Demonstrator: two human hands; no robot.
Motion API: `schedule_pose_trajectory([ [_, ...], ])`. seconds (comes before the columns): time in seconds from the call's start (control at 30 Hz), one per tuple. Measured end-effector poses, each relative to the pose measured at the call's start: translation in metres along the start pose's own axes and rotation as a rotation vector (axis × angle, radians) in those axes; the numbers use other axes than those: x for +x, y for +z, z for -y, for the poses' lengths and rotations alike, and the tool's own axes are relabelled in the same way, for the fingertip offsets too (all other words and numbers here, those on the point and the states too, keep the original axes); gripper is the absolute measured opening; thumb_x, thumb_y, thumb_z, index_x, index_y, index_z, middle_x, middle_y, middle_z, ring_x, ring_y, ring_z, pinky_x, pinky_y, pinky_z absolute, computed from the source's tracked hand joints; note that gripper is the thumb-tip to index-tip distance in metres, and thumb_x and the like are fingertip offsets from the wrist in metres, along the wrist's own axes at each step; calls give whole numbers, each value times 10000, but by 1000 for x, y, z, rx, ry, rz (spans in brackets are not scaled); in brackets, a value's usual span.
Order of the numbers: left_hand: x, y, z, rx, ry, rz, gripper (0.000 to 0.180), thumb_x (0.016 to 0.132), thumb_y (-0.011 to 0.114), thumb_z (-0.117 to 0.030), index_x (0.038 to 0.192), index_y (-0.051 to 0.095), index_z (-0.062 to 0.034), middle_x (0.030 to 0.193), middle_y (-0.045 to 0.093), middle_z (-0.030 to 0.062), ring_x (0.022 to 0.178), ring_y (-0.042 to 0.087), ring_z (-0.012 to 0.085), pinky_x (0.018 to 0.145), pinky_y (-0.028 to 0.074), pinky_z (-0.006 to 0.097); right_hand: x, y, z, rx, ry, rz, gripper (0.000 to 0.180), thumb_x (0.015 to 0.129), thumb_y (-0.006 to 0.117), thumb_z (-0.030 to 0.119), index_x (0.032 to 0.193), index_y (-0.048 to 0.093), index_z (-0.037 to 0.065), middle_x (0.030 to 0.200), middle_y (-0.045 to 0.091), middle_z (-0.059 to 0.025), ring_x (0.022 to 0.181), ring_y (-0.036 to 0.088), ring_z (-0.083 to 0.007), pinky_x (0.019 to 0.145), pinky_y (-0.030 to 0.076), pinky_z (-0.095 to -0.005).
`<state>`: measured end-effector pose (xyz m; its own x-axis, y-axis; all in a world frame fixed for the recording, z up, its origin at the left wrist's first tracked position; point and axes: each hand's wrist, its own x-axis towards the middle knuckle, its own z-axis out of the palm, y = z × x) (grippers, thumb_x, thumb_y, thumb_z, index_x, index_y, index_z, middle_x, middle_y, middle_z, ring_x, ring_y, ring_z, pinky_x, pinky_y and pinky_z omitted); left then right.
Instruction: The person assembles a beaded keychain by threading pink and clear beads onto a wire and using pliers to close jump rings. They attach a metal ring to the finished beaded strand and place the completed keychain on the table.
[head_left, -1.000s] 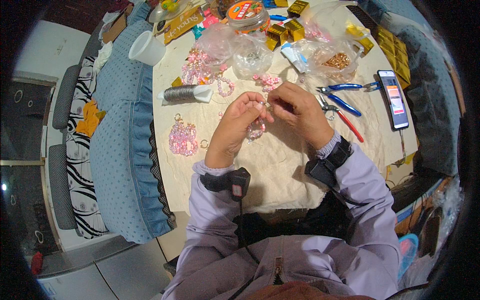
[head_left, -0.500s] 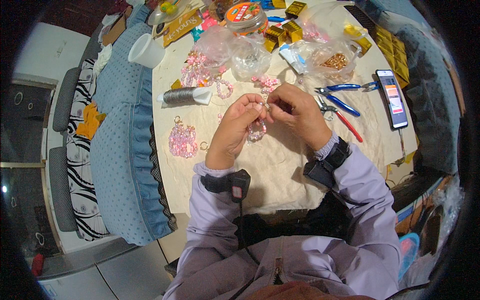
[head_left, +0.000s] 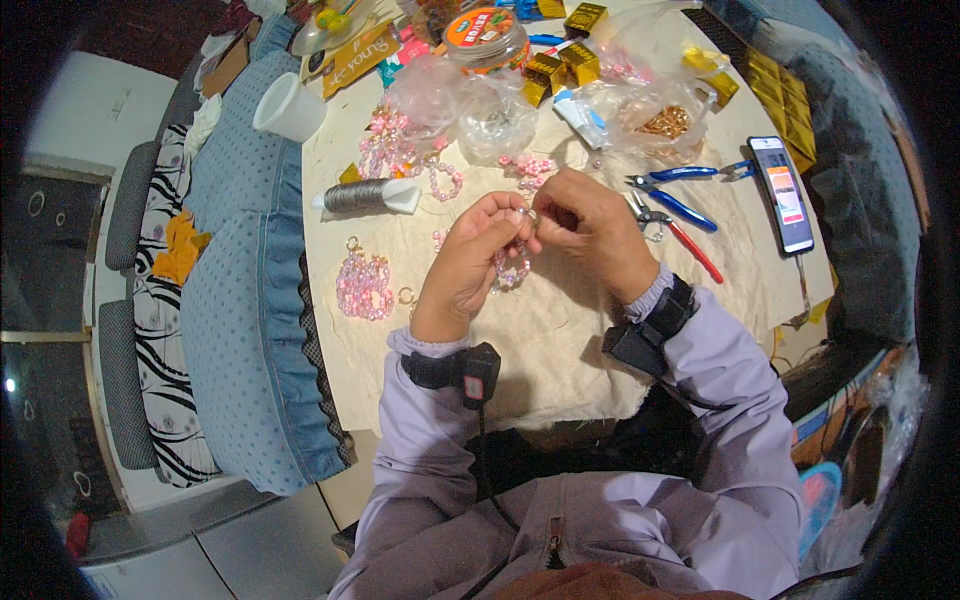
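Observation:
My left hand (head_left: 466, 250) is closed in a pinch, and from it hangs a loop of pink and lilac beads (head_left: 513, 268). At its fingertips shows a small metal piece (head_left: 529, 213), too small to make out fully. My right hand (head_left: 598, 232) meets it there, thumb and forefinger pressed together; what they grip is hidden. Left of my left hand lie a bunch of pink bead strands with a gold clasp (head_left: 366, 287) and a loose gold ring clasp (head_left: 406, 296). Just beyond my fingertips sits a cluster of pink beads (head_left: 530, 167).
A spool of grey wire (head_left: 360, 195) lies to the left, below a white tub (head_left: 290, 107). Blue-handled pliers (head_left: 685, 205), red-handled pliers (head_left: 697, 252) and a phone (head_left: 782, 195) lie right. Plastic bags (head_left: 497, 125), a jar (head_left: 486, 42) and gold boxes (head_left: 579, 62) fill the far side.
The whole view has shifted slightly. Both hands stay together in nearly the same pinch, with the bead loop still hanging below the left fingers.

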<state>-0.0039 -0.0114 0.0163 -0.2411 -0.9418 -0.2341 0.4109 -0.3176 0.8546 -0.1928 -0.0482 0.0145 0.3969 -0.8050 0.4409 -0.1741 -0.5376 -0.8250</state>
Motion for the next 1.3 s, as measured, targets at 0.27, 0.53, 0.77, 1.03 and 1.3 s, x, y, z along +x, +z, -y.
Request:
schedule_pose_trajectory([
  [0.27, 0, 1, 1, -1, -11, -18, 214, 953, 612, -118, 1135, 543, -30, 865, 631, 36, 797, 650, 137, 684, 476, 209, 1, 0, 1, -45, -19, 15, 215, 781, 715, 127, 893, 557, 35, 803, 533, -112, 713, 582, -281, 634, 476, -370],
  [0.53, -1, 1, 0, 19, 2, -9, 213, 949, 612, -119, 1130, 541, -31, 862, 634, 35, 791, 648, 133, 680, 481, 214, 0, 0, 1, -42, -24, 13, 191, 786, 708, 123, 882, 569, 34, 795, 536, -111, 710, 589, -280, 632, 479, -369],
  [0.77, 0, 4, 1, 62, 38, -25, 214, 953, 607, -125, 1135, 534, -39, 858, 632, 33, 790, 648, 134, 671, 492, 227, 1, 1, 0, 9, 33, -10, 172, 782, 715, 121, 836, 587, 21, 742, 534, -110, 662, 558, -249, 608, 453, -353],
  [1.03, 0, 12, 2, 208, 103, -82, 172, 975, 592, -126, 1117, 537, -46, 848, 612, 19, 733, 614, 98, 628, 480, 196, 2, 1, -1, 75, 118, -5, 142, 791, 699, 99, 852, 622, -4, 756, 594, -116, 659, 592, -211, 603, 472, -326],
  [1.3, 0, 22, 8, 377, 180, -146, 89, 1014, 528, -123, 1079, 506, -66, 799, 559, -13, 668, 534, 52, 570, 397, 177, 2, 2, -2, 149, 183, 16, 118, 834, 675, 93, 854, 617, -8, 731, 601, -111, 640, 578, -161, 590, 465, -305],
])
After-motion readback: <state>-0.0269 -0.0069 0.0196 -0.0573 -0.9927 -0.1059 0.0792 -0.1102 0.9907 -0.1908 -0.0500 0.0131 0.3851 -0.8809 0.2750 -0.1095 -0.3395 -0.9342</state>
